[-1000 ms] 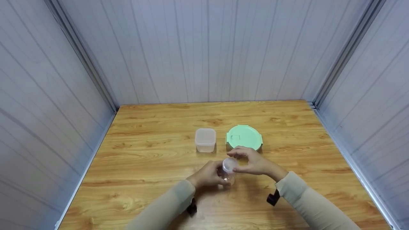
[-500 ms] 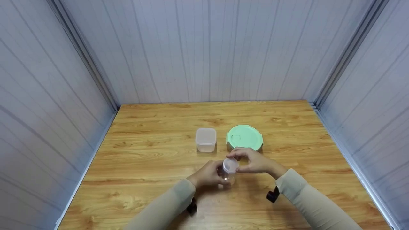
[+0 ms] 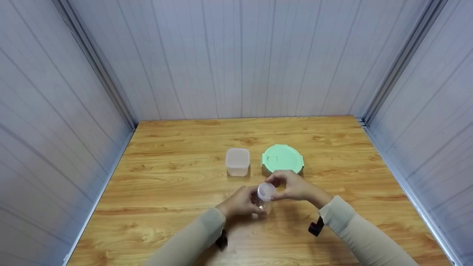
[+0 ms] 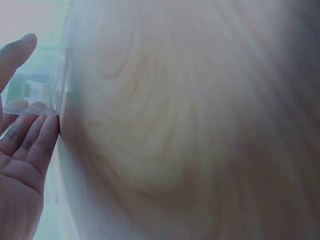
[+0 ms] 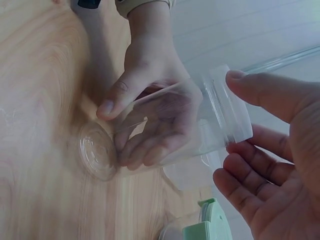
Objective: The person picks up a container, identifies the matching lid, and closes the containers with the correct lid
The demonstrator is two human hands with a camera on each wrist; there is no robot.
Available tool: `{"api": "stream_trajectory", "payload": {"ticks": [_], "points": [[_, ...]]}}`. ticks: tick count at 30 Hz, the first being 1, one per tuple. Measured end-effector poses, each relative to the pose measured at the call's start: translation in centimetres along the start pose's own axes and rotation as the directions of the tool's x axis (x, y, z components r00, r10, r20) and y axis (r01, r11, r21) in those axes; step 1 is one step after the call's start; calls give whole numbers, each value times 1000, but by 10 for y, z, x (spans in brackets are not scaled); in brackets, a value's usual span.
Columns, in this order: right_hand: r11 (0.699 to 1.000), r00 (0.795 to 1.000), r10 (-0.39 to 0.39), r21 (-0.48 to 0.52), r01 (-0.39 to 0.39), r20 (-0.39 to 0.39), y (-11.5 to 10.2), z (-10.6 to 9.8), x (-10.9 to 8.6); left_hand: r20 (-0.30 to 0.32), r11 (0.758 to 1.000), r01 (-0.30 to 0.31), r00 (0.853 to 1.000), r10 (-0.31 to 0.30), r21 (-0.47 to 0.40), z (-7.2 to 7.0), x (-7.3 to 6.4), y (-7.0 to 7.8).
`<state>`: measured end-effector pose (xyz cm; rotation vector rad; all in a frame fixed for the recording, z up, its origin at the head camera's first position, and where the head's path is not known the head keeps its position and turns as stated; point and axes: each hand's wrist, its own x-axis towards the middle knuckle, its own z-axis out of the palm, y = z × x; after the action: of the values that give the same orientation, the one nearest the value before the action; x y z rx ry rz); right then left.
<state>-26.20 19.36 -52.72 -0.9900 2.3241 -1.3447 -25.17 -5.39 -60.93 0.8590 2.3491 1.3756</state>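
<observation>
A clear plastic jar [image 3: 265,208] stands upright on the wooden table [image 3: 177,192], a translucent whitish lid [image 3: 266,190] on its top. My left hand [image 3: 241,201] grips the jar's body from the left, its fingers showing through the clear wall in the right wrist view. From the right, my right hand [image 3: 295,187] holds the lid's rim, the thumb on one side and the fingers on the other. Seen from the right wrist, the lid [image 5: 235,112] fits over the jar's mouth. The left wrist view catches only a part of the jar beside the left fingers [image 4: 42,140].
Behind the jar, a small square translucent container [image 3: 237,162] stands to the left. A round container with a mint-green lid [image 3: 283,158] is to its right, just beyond the right hand. Pale panel walls [image 3: 240,59] enclose the table at the back and sides.
My right hand's fingers and thumb have shifted slightly around the lid's rim. The left hand and the jar stay in place.
</observation>
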Motion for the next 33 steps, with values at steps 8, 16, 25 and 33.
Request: {"api": "stream_trajectory", "payload": {"ticks": [8, 16, 25, 33], "points": [[998, 996, 57, -14, -58, -66, -3, 7, -2, -13, 1000, 3, 1000, -3, 1, 1, -1, 0], [995, 986, 84, -34, -90, -142, -3, 16, -4, -22, 1000, 2, 1000, -3, -26, 2, -2, -1], [990, 968, 118, -53, -133, -219, -7, 26, -6, -23, 1000, 14, 1000, -14, -14, 1, -2, 0], [987, 971, 85, -113, -112, -221, -4, 27, -7, -31, 1000, -2, 1000, 3, 6, 3, -3, -1]]}}
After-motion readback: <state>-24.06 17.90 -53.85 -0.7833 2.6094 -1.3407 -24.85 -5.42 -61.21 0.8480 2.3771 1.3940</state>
